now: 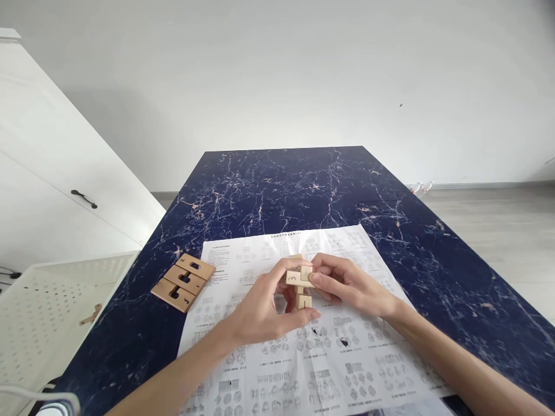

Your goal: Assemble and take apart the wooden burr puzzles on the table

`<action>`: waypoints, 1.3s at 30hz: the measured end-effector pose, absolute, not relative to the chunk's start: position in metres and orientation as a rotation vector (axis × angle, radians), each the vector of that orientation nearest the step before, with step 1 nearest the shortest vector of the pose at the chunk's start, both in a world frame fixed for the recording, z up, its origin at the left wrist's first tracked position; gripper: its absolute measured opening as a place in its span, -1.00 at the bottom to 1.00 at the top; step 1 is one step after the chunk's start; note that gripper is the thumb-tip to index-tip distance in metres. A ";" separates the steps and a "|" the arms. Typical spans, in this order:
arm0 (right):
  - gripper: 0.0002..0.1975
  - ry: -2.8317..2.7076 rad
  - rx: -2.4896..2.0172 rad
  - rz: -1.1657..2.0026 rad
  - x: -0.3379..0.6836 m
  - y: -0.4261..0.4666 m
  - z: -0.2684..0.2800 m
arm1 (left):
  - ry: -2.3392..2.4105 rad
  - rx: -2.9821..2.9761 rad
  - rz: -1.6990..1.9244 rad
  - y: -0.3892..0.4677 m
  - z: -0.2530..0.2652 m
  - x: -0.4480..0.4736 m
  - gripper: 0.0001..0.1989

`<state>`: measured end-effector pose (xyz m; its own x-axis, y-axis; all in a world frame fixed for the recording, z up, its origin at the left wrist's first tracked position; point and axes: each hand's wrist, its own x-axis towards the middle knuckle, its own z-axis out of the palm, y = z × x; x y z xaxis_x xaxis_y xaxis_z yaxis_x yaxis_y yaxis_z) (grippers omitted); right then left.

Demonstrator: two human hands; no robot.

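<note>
A partly joined wooden burr puzzle [293, 278] is held between both hands above a printed instruction sheet [217, 289]. My left hand [264, 303] curls around it from the left, with the thumb low beside the lower block and the fingers behind. From the right, my right hand [342, 283] pinches the upper blocks, thumb in front. The digits 3 and 1 are marked on the pale pieces. Part of the puzzle is hidden by my fingers. Left of the sheet lie three flat slotted wooden pieces [203, 267] side by side, bearing numbers.
A dark blue marble-patterned table [277, 190] carries everything. To the left stand a white cabinet [52, 156] and a perforated white basket [47, 306] with a small wooden piece [91, 315] at its side. A white cable [34, 394] runs at the lower left.
</note>
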<state>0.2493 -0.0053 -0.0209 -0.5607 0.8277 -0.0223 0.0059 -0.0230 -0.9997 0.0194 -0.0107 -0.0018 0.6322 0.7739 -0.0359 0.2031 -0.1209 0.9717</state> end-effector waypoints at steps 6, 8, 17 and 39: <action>-0.65 -1.591 -0.902 1.625 0.249 -0.004 -0.028 | 0.849 1.539 0.567 -0.008 -0.001 0.020 -0.34; -0.63 -1.588 -0.919 1.595 0.250 -0.003 -0.030 | 0.858 1.471 0.585 -0.006 0.000 0.019 -0.36; -0.72 -1.748 -1.221 1.064 0.246 -0.006 -0.032 | 1.039 1.222 0.898 0.009 -0.001 0.013 -0.50; -0.43 -1.483 -1.050 1.438 0.258 0.001 -0.026 | 0.948 1.160 0.789 0.005 -0.001 0.015 -0.26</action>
<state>0.2583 0.0010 -0.0264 -0.3340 0.9426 -0.0025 0.0313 0.0084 -0.9995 0.0154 0.0050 -0.0013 0.4045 0.8929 -0.1977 -0.0320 0.2299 0.9727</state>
